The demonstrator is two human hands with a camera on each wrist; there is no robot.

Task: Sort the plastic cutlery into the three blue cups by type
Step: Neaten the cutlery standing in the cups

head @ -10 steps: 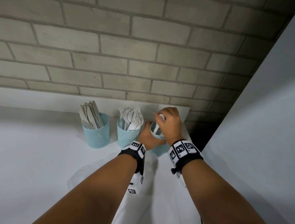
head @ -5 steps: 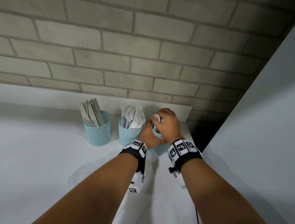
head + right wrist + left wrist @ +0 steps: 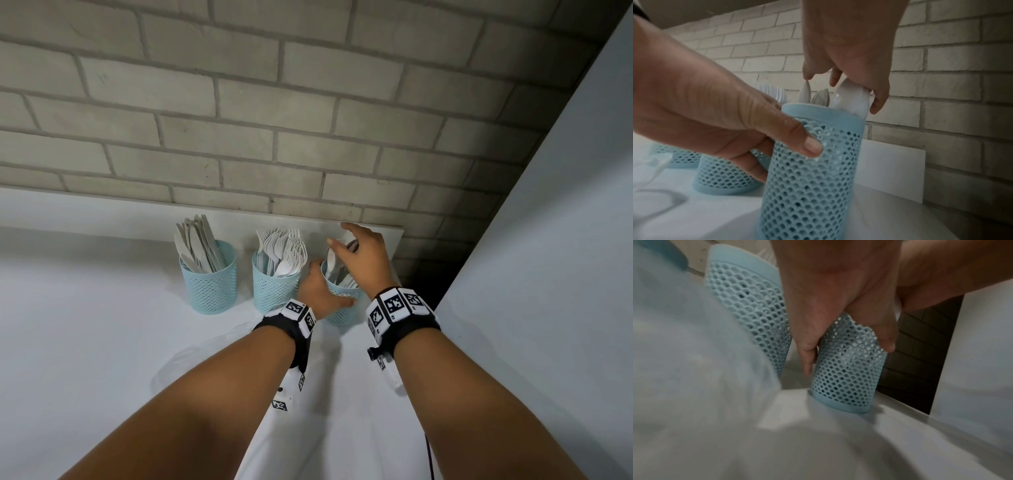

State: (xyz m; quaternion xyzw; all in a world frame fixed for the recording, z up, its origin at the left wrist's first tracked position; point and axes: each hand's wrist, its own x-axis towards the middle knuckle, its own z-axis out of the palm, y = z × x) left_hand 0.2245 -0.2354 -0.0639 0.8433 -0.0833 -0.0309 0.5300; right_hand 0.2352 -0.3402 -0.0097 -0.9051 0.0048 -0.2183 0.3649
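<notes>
Three blue mesh cups stand in a row by the brick wall. The left cup [image 3: 212,291] holds knives [image 3: 197,246] and the middle cup [image 3: 274,294] holds forks [image 3: 284,250]. The right cup [image 3: 342,315] [image 3: 813,186] [image 3: 846,378] holds spoons [image 3: 334,263] [image 3: 853,100]. My left hand [image 3: 325,298] [image 3: 715,113] grips the right cup's side, thumb in front and fingers behind. My right hand [image 3: 356,250] [image 3: 856,95] hovers over that cup with fingers spread, its fingertips just touching the spoon bowls.
A white board [image 3: 383,236] leans on the wall behind the cups. A white panel [image 3: 548,240] rises at the right, with a dark gap [image 3: 421,281] beside the table edge. A clear plastic bag [image 3: 191,356] lies under my left forearm.
My right hand was closed over the spoon tops in the right cup; now it has lifted slightly and its fingers have spread. My left hand keeps its grip on that cup.
</notes>
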